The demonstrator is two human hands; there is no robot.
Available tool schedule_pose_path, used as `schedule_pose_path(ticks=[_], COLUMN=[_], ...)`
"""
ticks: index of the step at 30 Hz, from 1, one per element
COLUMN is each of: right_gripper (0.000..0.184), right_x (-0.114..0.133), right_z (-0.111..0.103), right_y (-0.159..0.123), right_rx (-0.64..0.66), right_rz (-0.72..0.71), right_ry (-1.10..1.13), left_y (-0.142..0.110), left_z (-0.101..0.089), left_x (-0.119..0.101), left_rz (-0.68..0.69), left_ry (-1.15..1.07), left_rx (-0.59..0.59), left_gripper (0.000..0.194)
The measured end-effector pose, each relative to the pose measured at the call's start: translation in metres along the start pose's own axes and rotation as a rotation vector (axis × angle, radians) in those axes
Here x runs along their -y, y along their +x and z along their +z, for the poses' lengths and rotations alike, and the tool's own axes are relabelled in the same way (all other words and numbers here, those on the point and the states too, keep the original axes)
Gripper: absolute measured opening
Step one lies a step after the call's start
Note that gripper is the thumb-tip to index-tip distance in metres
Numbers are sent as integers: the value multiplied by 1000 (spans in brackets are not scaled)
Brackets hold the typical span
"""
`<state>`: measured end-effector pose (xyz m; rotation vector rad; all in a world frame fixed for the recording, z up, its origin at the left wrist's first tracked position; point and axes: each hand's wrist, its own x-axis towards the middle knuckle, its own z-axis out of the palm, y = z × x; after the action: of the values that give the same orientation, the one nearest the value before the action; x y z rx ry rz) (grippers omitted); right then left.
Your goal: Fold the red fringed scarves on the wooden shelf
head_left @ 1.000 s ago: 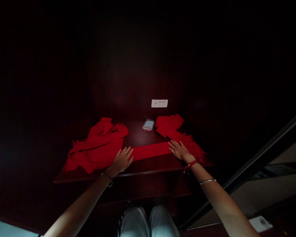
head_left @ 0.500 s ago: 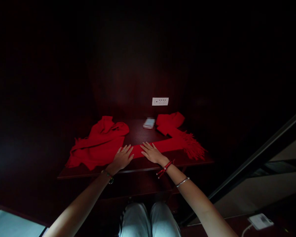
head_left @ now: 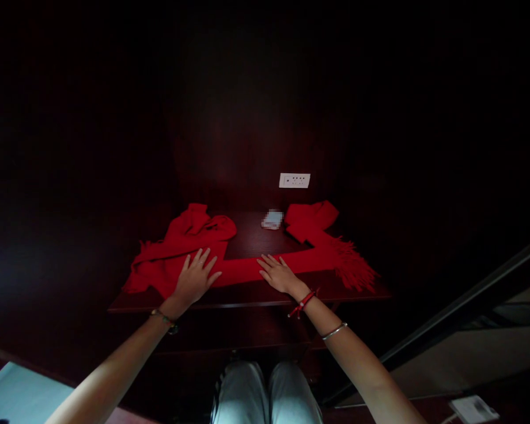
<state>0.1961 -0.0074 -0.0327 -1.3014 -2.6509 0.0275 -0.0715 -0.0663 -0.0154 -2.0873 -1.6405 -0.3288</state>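
Scarf (head_left: 244,269), red and fringed, is lying on the dark tabletop (head_left: 254,237) below the white wall socket (head_left: 294,181), with its long narrow strip running along the front edge, on the near side of the socket. As far as it is showing, this strip is lying flat and fairly straight, so the smooth part is looking finished. The rest is looking less orderly: down to the left of the socket, a broad heap (head_left: 179,242) is sitting rumpled, with loose folds and an upturned loop. Just below and to the right of the socket, a folded-over section (head_left: 311,219) is resting above loose fringe (head_left: 357,268), whose strands are fanning out unevenly. (Whether all this red cloth is forming one piece, the overlaps are not letting me tell.)

The left hand (head_left: 194,282) is resting palm down, fingers spread wide, where heap and strip are meeting, well to the left of the socket. The right hand (head_left: 279,277) is lying over the strip almost straight below the socket, its fingers slightly apart; neither hand is pinching cloth. A small pale item (head_left: 272,219), blurred out, is lying just below the socket and slightly left.
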Motion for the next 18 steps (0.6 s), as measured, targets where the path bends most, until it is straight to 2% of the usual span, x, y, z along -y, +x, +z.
schedule_pose_path(ticks=[3, 5, 7, 9, 11, 12, 15, 18], right_gripper=[49, 51, 52, 52, 52, 51, 52, 54], right_x=[10, 22, 34, 44, 50, 51, 44, 17], right_z=[-10, -16, -15, -9, 0, 4, 9, -2], right_y=[6, 12, 20, 26, 29, 29, 30, 31], right_rx=[-37, -79, -80, -24, 40, 60, 53, -7], right_rz=[-40, -97, -154, -169, -147, -138, -155, -139], right_ry=[19, 48, 76, 92, 98, 102, 132, 144], left_y=[-7, -11, -16, -22, -27, -29, -28, -14], left_z=[-15, -21, -22, -18, -13, -11, -11, -16], left_x=[39, 66, 87, 99, 102, 101, 89, 68], left_rz=[-118, -207, -264, -296, -320, -328, -278, -95], left_ry=[77, 125, 138, 125, 124, 132, 148, 39], left_rx=[-7, 42, 156, 294, 374, 374, 258, 152], left_gripper=[51, 53, 55, 54, 54, 53, 50, 46])
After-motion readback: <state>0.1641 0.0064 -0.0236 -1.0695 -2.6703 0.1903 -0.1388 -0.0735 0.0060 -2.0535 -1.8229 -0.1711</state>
